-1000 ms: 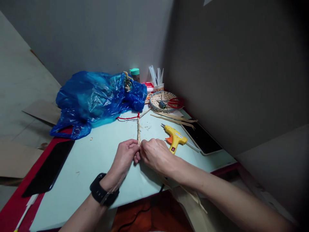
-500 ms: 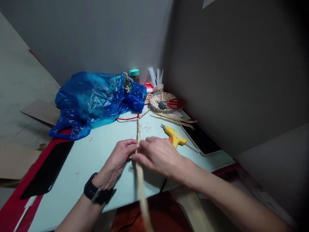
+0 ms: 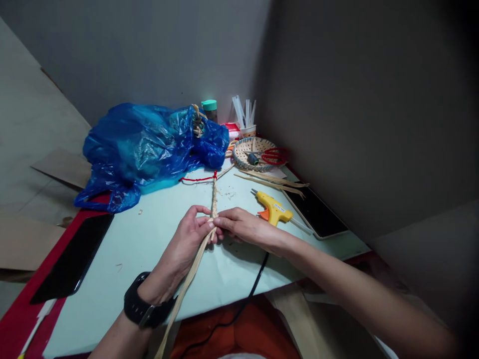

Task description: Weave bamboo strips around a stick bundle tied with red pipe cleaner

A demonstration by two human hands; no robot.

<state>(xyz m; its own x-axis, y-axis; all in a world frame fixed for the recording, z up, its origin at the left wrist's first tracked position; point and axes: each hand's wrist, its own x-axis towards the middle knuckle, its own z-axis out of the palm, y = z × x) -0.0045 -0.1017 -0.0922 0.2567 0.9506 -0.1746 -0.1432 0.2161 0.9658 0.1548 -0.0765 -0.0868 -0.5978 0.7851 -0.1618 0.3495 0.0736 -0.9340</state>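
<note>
So the braid is lying down the middle of the table, running from the red cord at its far end to the fingers, and that stretch is looking properly plaited. The left hand and right hand are both pinching its near end, fingertips closed tight, though they're overlapping so I'm struggling to tell which is holding which strand. Below that, a long loose strip is trailing past the watch, unbraided, so that's looking like what's left.

Glue gun lies right of braid, scissors seemingly in basket.
</note>
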